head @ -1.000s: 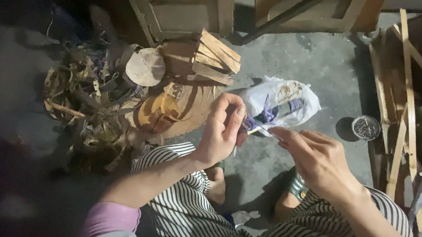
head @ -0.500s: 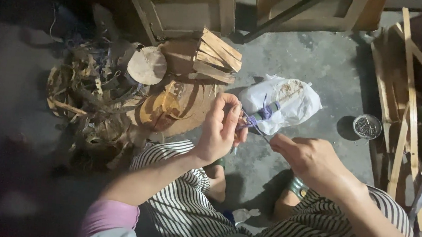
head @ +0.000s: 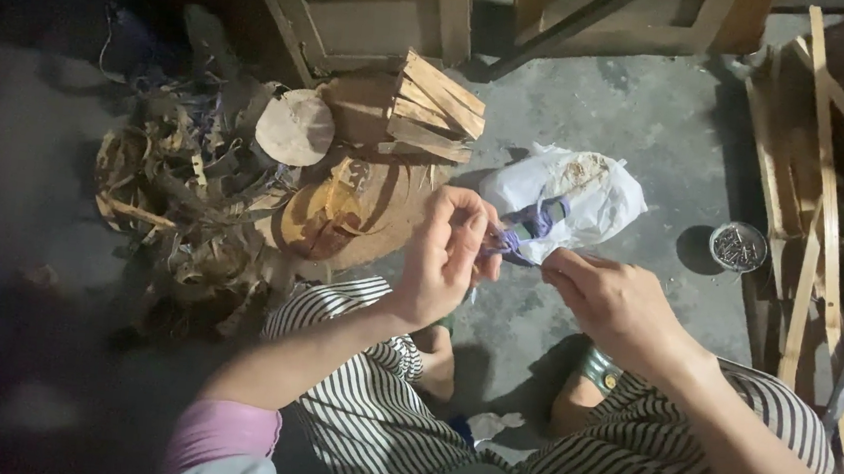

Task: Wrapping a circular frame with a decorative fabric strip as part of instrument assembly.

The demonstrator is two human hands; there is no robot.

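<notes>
Bare floor [head: 652, 115] beyond white bag [head: 586, 195]

Both hands, left hand [head: 446, 254] and right hand [head: 613, 302], pinch a thin purple strip [head: 522, 237] near a white plastic bag [head: 586, 195].

A: Any packages, labels or screens here?
B: Just one: a crumpled white plastic bag [head: 586, 195] with a purple-blue printed patch, lying on the grey floor just beyond the hands.
</notes>
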